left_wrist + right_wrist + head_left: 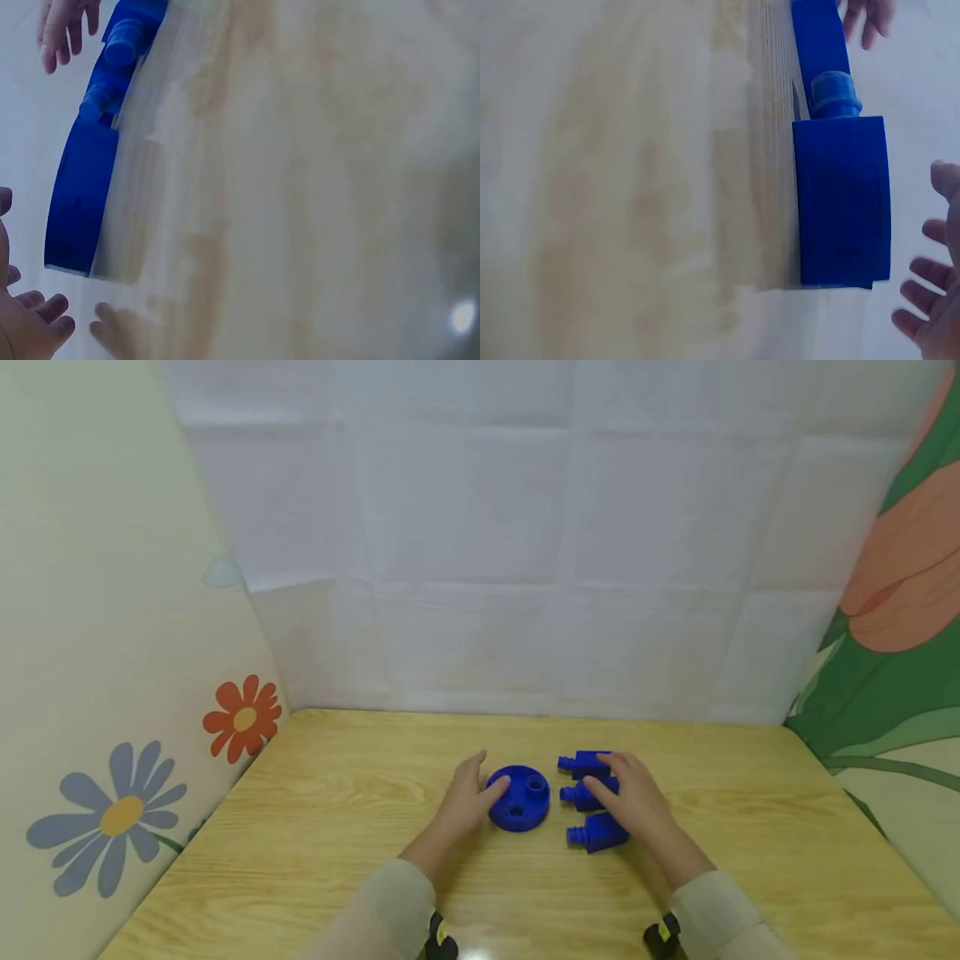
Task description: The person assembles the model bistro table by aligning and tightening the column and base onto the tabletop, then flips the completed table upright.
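A round blue disc-shaped part (519, 820) lies flat on the table, with a raised collar and a hole on its upper face. My left hand (465, 797) is at its left side, thumb over the rim; whether they touch cannot be told. To the right, three blue blocks with threaded, bottle-like necks lie in a column, necks pointing left: a far block (585, 763), a middle block (581, 795) and a near block (604, 833). Above their right ends hovers my right hand (637, 793), fingers spread. In the right wrist view, these fingers stand apart from the nearest block (842, 202).
The wood-grain table (360, 777) carries these parts near its middle. A creased white cloth (480, 527) hangs behind its far edge. Flower-patterned panels (120, 610) flank it on both sides. Black wrist devices (441, 939) sit below both sleeves.
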Action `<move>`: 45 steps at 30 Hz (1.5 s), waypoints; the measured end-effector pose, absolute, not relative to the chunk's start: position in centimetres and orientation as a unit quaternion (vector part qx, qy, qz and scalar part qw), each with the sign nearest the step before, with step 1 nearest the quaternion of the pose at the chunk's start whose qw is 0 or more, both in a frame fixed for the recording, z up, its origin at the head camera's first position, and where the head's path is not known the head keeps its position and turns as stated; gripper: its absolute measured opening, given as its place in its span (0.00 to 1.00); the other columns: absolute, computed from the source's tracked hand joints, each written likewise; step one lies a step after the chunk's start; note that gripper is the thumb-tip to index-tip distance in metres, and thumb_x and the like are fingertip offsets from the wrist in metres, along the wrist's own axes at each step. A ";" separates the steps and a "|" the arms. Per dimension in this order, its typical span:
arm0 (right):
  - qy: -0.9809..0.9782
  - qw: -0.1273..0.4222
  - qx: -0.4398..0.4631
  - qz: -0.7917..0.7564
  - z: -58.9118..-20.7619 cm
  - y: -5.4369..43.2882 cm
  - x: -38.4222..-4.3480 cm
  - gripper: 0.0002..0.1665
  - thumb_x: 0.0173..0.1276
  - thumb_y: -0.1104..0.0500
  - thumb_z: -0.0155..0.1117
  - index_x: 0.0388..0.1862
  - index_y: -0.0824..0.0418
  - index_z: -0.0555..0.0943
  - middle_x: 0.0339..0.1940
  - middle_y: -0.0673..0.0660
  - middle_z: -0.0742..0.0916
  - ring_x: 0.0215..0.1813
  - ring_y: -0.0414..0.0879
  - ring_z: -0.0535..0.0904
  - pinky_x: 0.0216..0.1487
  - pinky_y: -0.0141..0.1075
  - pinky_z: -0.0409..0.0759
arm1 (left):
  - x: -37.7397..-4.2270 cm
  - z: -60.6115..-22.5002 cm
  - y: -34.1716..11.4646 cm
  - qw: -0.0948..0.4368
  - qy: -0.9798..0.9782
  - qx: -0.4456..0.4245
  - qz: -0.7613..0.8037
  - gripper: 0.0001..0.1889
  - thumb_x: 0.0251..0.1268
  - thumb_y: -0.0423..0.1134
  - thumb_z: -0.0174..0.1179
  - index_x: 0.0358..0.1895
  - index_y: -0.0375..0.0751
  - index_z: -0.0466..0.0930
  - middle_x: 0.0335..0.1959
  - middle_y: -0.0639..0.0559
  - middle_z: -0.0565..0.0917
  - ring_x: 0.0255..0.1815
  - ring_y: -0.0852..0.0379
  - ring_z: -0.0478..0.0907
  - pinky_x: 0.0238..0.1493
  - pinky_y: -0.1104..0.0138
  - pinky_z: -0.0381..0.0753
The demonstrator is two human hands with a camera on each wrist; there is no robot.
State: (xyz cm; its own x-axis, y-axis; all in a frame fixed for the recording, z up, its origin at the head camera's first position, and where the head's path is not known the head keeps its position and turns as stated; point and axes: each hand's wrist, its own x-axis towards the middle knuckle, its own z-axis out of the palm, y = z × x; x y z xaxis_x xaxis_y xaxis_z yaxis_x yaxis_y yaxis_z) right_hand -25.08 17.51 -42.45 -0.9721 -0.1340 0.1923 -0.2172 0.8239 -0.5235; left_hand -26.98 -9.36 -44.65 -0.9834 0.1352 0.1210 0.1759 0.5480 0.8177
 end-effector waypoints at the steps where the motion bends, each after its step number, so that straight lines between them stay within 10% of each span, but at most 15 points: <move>1: -0.950 0.076 0.091 0.289 -42.6 17.7 -24.8 0.34 0.73 0.45 0.57 0.69 0.65 0.70 0.68 0.69 0.73 0.70 0.66 0.66 0.70 0.60 0.65 | -26.8 -44.9 -9.2 0.023 -0.874 -0.085 -0.478 0.38 0.68 0.48 0.59 0.73 0.30 0.57 0.72 0.29 0.61 0.70 0.32 0.64 0.71 0.42 0.63; 10: -0.915 0.056 0.070 0.393 -43.3 18.8 -23.4 0.27 0.70 0.52 0.63 0.64 0.64 0.75 0.62 0.65 0.78 0.65 0.61 0.72 0.65 0.57 0.72 | -25.7 -46.6 -8.0 0.053 -0.862 -0.068 -0.499 0.40 0.56 0.43 0.69 0.69 0.26 0.64 0.67 0.27 0.68 0.70 0.31 0.64 0.71 0.42 0.63; 45: -0.895 -0.065 0.082 0.434 -45.5 20.1 -22.0 0.25 0.51 0.55 0.79 0.47 0.60 0.81 0.45 0.56 0.86 0.47 0.47 0.80 0.52 0.44 0.78 | -25.0 -47.9 -10.8 0.044 -0.838 -0.098 -0.535 0.30 0.59 0.35 0.64 0.65 0.27 0.71 0.64 0.32 0.76 0.67 0.36 0.71 0.70 0.46 0.66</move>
